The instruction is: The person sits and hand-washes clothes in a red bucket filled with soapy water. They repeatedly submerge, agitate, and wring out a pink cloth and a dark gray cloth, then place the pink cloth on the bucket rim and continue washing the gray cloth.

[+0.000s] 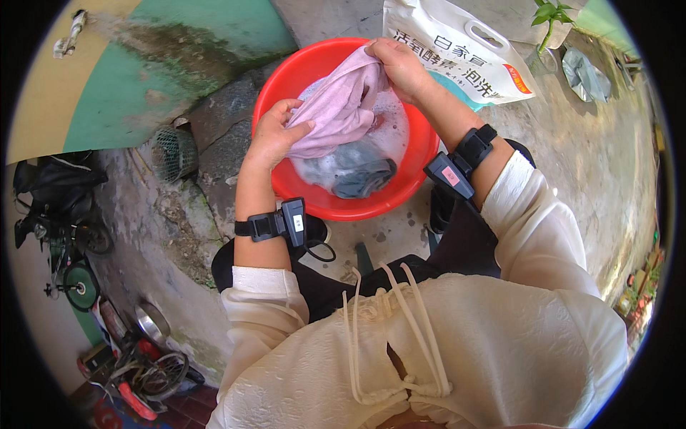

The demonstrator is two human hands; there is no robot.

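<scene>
A wet pink cloth [337, 112] is stretched between my two hands over a red plastic basin [353, 210]. My left hand [273, 131] grips its lower left edge, thumb on top. At the upper right, my right hand [399, 67] pinches a corner of it near the basin's far rim. Beneath the cloth lies sudsy water [394, 134] with white foam. A dark grey-blue garment [364, 174] is partly sunk in the water, its near end rising above the surface. The cloth hides part of the basin's inside.
Behind the basin stands a large white detergent bag [455, 51] with printed writing. A plant in a glass jar [544, 59] and a crumpled silver bag [585, 75] are at far right. A green mesh basket [174, 154] sits left, by a wall tap [69, 35]. Parked bikes [69, 230] stand further left.
</scene>
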